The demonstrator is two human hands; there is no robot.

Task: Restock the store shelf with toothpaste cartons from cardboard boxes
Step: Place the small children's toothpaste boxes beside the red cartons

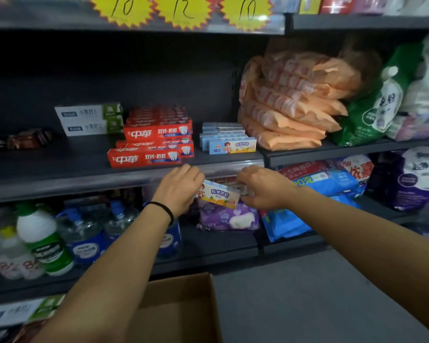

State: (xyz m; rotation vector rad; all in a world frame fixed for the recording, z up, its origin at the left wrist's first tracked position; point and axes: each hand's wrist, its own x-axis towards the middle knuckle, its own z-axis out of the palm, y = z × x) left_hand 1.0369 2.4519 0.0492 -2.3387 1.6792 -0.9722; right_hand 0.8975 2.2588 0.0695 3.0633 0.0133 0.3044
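Holding a small carton [219, 194] between our left hand [177, 191] and right hand [263, 188], fingers seemingly gripping its ends, we keep it just below the shelf [60, 169] edge, under the blue cartons [227, 141] beside the red cartons [156, 137].

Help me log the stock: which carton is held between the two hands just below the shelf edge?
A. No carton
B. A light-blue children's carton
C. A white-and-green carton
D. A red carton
B: the carton gripped by the left hand and right hand is light blue with cartoon print, matching the blue stack on the shelf.
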